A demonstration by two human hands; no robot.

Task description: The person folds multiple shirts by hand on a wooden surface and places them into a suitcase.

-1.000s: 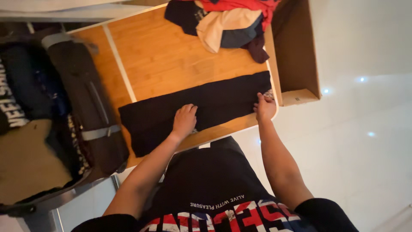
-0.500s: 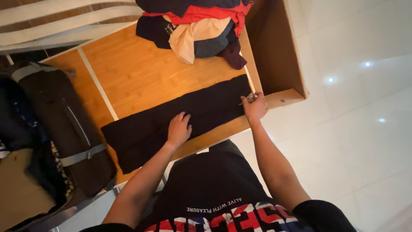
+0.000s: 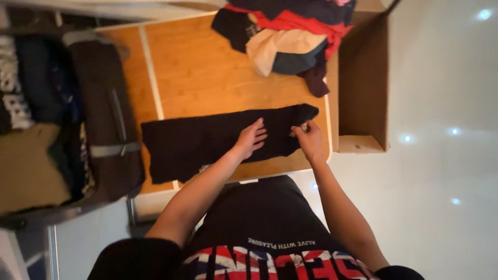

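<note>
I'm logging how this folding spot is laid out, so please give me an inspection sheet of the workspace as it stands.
Surface: wooden table, pale strip across it.
Job's things: black garment spread flat near the front edge.
Clutter: pile of clothes at the far end.
Grippers: left hand flat on the garment; right hand pinching its end, shut.
Cables: nothing seen.
Surroundings: cardboard box on the right, open suitcase on the left, glossy pale floor.
</note>
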